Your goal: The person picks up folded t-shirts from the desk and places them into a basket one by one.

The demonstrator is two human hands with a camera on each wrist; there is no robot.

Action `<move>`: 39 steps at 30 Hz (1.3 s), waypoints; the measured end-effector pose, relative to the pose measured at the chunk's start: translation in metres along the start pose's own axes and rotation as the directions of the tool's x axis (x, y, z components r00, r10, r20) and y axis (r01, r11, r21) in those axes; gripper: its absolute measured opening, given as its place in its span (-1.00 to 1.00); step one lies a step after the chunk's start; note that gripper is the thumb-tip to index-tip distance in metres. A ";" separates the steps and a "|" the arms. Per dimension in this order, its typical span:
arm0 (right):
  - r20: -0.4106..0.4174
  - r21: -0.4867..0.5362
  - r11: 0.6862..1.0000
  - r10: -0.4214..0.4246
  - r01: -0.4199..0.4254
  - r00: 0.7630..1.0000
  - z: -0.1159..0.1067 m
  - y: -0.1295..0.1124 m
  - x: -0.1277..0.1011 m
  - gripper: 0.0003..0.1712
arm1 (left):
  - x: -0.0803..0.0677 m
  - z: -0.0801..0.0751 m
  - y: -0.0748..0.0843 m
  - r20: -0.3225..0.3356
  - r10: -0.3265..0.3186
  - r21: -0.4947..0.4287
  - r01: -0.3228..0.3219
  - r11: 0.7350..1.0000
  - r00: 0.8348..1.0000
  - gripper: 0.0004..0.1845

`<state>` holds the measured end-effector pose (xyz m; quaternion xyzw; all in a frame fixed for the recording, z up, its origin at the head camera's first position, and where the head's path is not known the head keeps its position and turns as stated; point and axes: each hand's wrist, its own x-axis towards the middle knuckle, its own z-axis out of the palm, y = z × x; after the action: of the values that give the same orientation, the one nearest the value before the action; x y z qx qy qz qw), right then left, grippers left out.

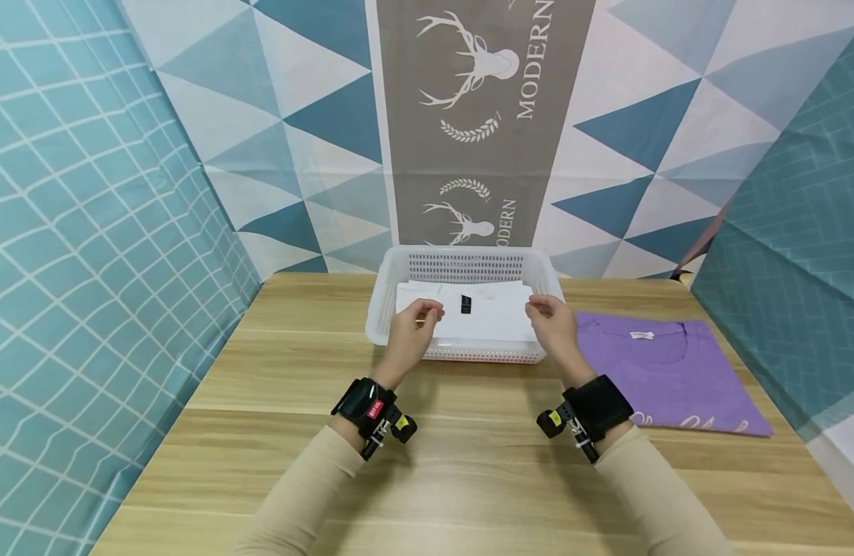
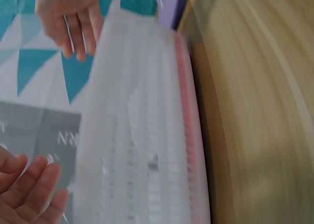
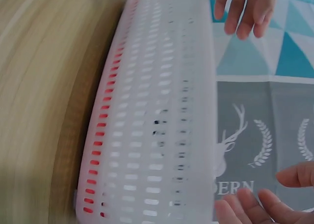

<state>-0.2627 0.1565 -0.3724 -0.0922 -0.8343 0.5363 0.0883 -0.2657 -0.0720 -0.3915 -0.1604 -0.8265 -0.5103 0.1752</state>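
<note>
A white plastic basket (image 1: 482, 354) with slotted walls stands on the table, a folded white garment (image 1: 496, 320) inside it showing a black label (image 1: 465, 304). Over the basket's left front part is my left hand (image 1: 411, 332), its fingers loosely bent with nothing between them. My right hand (image 1: 555, 328) hovers by the right front rim, also holding nothing; its thumb and fingers stand apart in the right wrist view. Through the lowest slots in that view, something red (image 3: 99, 133) shows.
To the right of the basket a purple T-shirt (image 1: 666, 378) lies flat and folded, a white tag at its neck. Wood-grain table (image 1: 455, 479) stretches in front. Patterned cloth walls (image 1: 316, 116) rise at the back and on both sides.
</note>
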 end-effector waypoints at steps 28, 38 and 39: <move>-0.161 0.269 0.952 0.192 -0.144 0.968 -0.090 0.058 -0.035 -0.62 | -0.066 0.121 0.075 0.327 0.099 -0.265 -0.010 0.964 0.940 -0.82; -0.308 0.313 0.892 0.421 -0.327 0.853 -0.140 0.117 -0.038 -0.49 | -0.083 0.180 0.054 0.366 -0.359 -0.364 0.487 0.794 0.858 -0.77; -0.323 0.315 0.879 0.454 -0.358 0.830 -0.146 0.123 -0.039 -0.55 | -0.086 0.185 0.054 0.369 -0.400 -0.373 0.528 0.763 0.839 -0.76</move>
<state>-0.1816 0.3250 -0.4268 -0.3611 -0.6894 0.6109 0.1453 -0.1890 0.1102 -0.4649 -0.0529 -0.7108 -0.6921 -0.1139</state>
